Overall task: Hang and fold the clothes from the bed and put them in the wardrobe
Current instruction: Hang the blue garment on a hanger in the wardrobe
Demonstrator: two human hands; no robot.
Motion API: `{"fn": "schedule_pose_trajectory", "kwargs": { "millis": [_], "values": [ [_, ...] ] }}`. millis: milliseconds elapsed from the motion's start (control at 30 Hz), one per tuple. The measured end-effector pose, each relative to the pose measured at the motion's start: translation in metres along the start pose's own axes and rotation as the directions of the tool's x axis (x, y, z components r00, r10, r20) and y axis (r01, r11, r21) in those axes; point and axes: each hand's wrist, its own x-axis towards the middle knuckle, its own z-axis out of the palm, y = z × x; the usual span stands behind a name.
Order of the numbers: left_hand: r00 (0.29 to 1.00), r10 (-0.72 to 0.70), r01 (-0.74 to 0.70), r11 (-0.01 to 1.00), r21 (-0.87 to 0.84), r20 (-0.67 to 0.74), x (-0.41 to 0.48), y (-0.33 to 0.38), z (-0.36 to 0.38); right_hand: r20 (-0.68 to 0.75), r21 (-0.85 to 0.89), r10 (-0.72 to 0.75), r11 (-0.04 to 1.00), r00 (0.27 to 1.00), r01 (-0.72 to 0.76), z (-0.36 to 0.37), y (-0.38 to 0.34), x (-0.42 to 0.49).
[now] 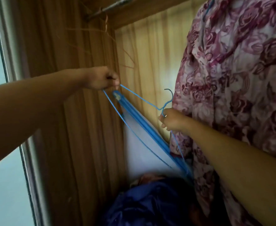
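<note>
Location: domestic interior, inside a wardrobe of brown wood-grain panels (88,128). Indicators: a grey metal hanging rail (116,4) across the top, a purple-and-white rose-print garment (240,79) suspended at the right, and dark blue crumpled fabric (142,203) piled at the bottom.

Dim, warm interior with soft focus throughout.
I see the brightest patch on the wardrobe's back panel (150,62), pale daylight along the left edge, and the forearms (28,103) in shadow. The dark blue cloth (142,201) at the bottom is blurred, the floral garment (232,79) is soft, and straight lines bow near the view's edges.
</note>
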Motion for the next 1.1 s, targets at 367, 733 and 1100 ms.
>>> {"fn": "schedule_pose_trajectory", "kwargs": {
  "millis": [367,733,1100],
  "values": [
    [0.774,-0.245,0.317,0.948,-0.022,0.583,-0.03,0.053,0.143,0.178,0.214,-0.07,0.976,0.982,0.031,0.098,0.016,-0.041],
    [0.871,-0.271,0.385,0.895,-0.225,0.41,-0.065,0.039,0.226,-0.022,-0.075,-0.005,0.997,1.0,0.004,0.142,0.107,-0.054],
    [0.862,-0.291,0.467,0.773,-0.429,0.415,-0.092,0.035,0.261,0.066,-0.246,0.379,0.903,0.923,-0.353,0.159,0.17,-0.068]
  ]
}}
